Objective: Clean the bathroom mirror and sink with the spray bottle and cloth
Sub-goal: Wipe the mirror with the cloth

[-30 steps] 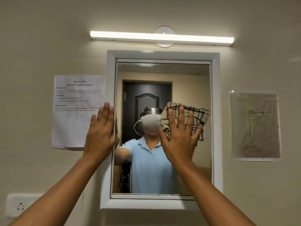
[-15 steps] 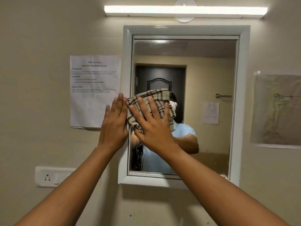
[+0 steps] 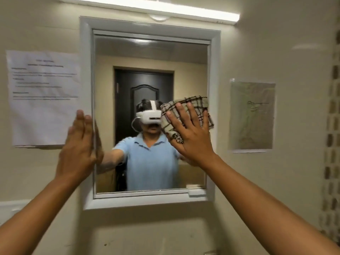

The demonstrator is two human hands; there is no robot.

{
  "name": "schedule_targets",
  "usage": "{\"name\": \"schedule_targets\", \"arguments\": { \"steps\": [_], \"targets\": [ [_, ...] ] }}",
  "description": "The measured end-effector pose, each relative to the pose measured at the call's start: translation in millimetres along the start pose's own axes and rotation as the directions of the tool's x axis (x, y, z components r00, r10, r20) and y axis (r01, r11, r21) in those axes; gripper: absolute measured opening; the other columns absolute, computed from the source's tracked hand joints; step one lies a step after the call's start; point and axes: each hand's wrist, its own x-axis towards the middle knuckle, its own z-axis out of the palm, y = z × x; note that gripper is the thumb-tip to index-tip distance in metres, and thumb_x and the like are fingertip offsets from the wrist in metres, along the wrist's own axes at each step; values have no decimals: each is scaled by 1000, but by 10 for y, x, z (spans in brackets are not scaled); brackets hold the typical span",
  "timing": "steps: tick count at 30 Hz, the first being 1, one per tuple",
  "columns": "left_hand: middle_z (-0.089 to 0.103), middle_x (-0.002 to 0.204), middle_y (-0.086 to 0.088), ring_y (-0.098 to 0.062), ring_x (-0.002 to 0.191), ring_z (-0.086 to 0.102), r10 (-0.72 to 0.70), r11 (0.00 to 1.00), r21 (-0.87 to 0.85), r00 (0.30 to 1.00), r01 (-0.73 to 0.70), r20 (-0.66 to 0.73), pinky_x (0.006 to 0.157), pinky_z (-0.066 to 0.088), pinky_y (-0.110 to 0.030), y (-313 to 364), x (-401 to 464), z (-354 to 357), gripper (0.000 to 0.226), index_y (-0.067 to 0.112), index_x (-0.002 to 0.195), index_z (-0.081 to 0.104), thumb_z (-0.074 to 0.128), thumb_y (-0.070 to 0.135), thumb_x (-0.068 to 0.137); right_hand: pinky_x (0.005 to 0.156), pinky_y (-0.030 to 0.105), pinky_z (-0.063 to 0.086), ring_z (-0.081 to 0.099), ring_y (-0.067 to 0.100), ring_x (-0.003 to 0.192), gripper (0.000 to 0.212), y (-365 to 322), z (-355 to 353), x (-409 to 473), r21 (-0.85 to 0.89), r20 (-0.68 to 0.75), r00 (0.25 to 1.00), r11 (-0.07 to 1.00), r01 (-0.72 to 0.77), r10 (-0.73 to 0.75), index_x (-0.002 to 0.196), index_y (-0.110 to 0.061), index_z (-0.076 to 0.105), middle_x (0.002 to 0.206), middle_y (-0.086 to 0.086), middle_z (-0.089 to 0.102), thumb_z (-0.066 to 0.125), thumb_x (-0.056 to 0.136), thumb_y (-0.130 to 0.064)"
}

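Observation:
The mirror [image 3: 147, 57] hangs on the beige wall in a white frame [image 3: 86, 70]. My right hand [image 3: 191, 133] is spread flat, pressing a checked beige cloth [image 3: 195, 105] against the glass near its right side. The cloth bunches above and beside my fingers. My left hand [image 3: 79, 144] lies flat on the left side of the frame, fingers together and pointing up, holding nothing. The glass reflects a person in a blue shirt wearing a white headset. Neither the spray bottle nor the sink is in view.
A printed sheet [image 3: 42, 96] is taped to the wall left of the mirror. A drawing in a plastic sleeve [image 3: 252, 115] hangs on the right. A strip light [image 3: 165, 10] runs above. A tiled band [image 3: 331, 144] runs down the far right edge.
My right hand has swept the cloth from the left part of the glass across to the right side. My left hand stays on the left frame. The view has shifted.

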Motion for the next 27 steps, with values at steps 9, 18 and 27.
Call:
{"name": "schedule_targets", "arguments": {
  "steps": [9,18,27],
  "targets": [
    [-9,167,-2,-20,154,-4,18,999,34,1000,-17,-22,126,6,-40,-34,6,65,83,17,159,-2,37,12,86,117,67,4,1,29,153,73,-264,143,-609,62,-22,924,923,-379,381,157,-29,19,167,4,9,46,96,-56],
    [3,166,-15,-27,154,5,14,998,56,999,-16,31,121,22,-52,20,-9,-18,77,4,157,8,29,21,85,115,68,-1,-2,31,153,73,-1015,169,26,109,6,969,963,-245,245,158,-31,11,167,4,3,38,96,-58],
    [1,167,-11,-25,154,4,40,998,38,996,-43,74,123,17,-52,-70,-72,-66,66,6,158,9,23,32,98,114,70,4,-1,31,153,76,-1765,234,244,131,-2,998,989,69,-70,158,-29,11,167,5,5,43,94,-56]
  ]
}}
